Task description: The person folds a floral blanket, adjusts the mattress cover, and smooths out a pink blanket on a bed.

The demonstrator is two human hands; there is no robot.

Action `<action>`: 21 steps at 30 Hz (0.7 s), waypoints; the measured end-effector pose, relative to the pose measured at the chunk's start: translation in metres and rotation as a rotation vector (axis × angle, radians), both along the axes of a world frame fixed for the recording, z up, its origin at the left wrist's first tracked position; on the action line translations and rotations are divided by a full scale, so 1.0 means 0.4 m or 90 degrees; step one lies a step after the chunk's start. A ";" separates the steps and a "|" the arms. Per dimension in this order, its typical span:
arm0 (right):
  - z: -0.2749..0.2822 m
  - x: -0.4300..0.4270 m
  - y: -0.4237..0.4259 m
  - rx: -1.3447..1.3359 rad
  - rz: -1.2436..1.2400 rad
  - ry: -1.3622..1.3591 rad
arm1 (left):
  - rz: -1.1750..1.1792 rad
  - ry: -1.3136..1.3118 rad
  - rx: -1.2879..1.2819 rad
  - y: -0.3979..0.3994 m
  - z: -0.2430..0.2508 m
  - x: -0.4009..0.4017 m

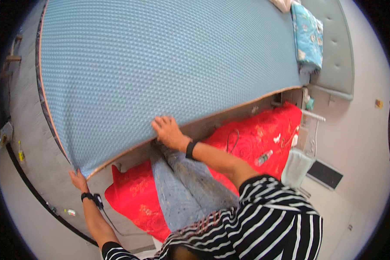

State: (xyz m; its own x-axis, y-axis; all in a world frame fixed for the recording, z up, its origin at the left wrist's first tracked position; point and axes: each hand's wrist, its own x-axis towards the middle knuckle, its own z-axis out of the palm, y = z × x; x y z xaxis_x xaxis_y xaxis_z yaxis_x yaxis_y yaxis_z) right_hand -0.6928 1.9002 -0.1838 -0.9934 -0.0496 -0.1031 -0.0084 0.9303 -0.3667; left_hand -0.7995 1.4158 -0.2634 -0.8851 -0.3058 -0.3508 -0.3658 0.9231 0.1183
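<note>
A light blue textured bed pad with an orange-piped edge covers the bed in front of me. At its near left corner my left hand grips the fabric, which is pulled into creases there. My right hand rests on the pad close to its near edge, fingers slightly apart and blurred; its underside is hidden.
A red patterned cloth lies beside the bed around my legs, with a clear plastic bottle on it. A folded blue floral quilt sits by the padded headboard. A yellow bottle stands at far left.
</note>
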 end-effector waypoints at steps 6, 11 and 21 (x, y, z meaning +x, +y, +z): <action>-0.070 -0.013 -0.006 -0.148 0.097 -0.006 | -0.018 0.150 0.302 -0.022 -0.095 -0.131; -0.029 0.011 -0.018 -0.105 0.107 -0.087 | 0.026 0.319 0.243 0.224 0.079 -0.241; 0.004 0.007 -0.008 -0.150 0.128 -0.183 | 0.096 0.085 -0.081 0.197 0.195 -0.256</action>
State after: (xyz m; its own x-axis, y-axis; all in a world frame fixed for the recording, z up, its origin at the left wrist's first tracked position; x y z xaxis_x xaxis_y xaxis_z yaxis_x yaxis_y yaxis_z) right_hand -0.6901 1.8970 -0.1822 -0.8939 -0.2953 -0.3373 -0.0477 0.8108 -0.5833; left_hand -0.9020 1.4945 -0.1855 -0.8617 -0.4728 -0.1841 -0.4902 0.8694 0.0615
